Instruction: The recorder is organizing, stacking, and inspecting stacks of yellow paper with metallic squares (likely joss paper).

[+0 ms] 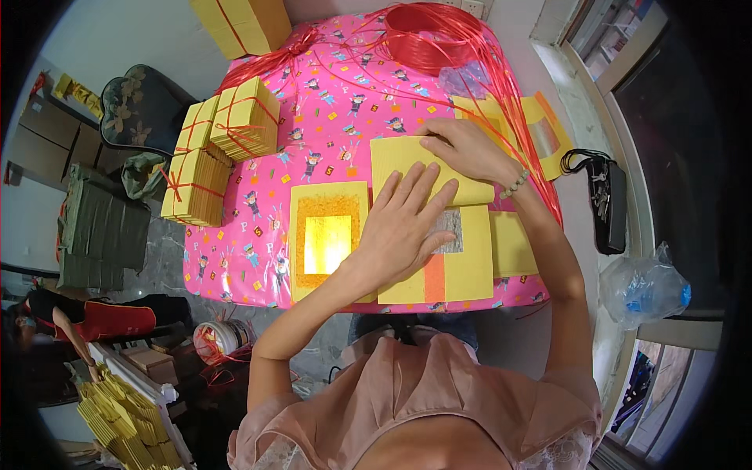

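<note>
My left hand (407,219) lies flat with fingers spread across a folded yellow paper sheet (392,157). At that sheet's far edge, my right hand (468,149) has its fingers bent over the edge and the thumb side on the paper; some fingertips are hidden. Under my left palm is a yellow sheet (470,274) with an orange strip and a silver patch, partly covered. Just left of it lies a yellow sheet with a shiny gold square (327,244) inside an orange border. A bead bracelet circles my right wrist.
Tied bundles of yellow paper (194,184) stand at the table's left side. A roll of red plastic strapping (427,39) sits at the back, strands trailing right. Keys (601,196) and a clear plastic bag (644,290) lie on the right ledge. Another person's arm (72,333) reaches toward yellow bundles, lower left.
</note>
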`<state>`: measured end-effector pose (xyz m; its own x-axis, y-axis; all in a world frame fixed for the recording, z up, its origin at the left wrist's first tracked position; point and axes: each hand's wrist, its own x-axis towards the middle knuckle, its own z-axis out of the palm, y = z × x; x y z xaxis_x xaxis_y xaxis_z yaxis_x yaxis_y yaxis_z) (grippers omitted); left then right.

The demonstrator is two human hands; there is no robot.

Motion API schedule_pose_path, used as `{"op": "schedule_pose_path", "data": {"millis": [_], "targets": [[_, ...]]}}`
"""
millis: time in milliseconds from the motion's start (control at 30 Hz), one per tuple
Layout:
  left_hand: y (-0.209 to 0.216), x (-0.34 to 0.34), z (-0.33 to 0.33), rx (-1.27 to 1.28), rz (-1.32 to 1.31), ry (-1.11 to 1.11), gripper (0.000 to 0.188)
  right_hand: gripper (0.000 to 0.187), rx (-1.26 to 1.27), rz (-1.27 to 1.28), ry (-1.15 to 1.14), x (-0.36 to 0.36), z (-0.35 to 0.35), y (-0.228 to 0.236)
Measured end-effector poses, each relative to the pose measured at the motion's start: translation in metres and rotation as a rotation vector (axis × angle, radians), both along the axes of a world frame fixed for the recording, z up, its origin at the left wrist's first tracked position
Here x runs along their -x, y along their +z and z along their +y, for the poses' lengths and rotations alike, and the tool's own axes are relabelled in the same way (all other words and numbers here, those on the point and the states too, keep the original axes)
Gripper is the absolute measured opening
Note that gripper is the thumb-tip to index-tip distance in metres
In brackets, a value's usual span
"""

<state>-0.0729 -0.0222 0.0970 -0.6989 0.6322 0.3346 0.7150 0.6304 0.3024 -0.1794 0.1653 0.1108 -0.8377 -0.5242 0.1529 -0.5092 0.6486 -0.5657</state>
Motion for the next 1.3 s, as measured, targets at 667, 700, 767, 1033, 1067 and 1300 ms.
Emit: {"op": "schedule_pose_path", "data": {"millis": [667, 700, 767, 1033, 1067, 1300], "targets": [[-0.004, -0.003, -0.001, 0.032, -0.046, -0.003, 0.069, 0.028, -0.018, 0.098, 0.007, -0.003, -0.001, -0.008], [-0.004, -0.003, -0.001, 0.034, -0.048, -0.004, 0.069, 0.028, -0.008, 0.108, 0.012, -0.003, 0.000, -0.009], [-0.004, -0.002, -0.001, 0.034, -0.051, -0.005, 0.069, 0.028, -0.014, 0.106, 0.003, -0.003, -0.001, -0.011], [-0.007, -0.002, -0.002, 0.021, -0.045, -0.024, 0.072, 0.031, 0.004, 0.353, -0.053, -0.037, 0.007, -0.003], [-0.007, -0.002, -0.003, 0.020, -0.049, -0.026, 0.072, 0.033, -0.054, 0.386, -0.040, -0.051, 0.010, -0.001], [-0.011, -0.002, -0.001, 0.072, -0.040, -0.012, 0.070, 0.057, -0.242, 0.271, 0.034, -0.113, 0.021, -0.001]]}}
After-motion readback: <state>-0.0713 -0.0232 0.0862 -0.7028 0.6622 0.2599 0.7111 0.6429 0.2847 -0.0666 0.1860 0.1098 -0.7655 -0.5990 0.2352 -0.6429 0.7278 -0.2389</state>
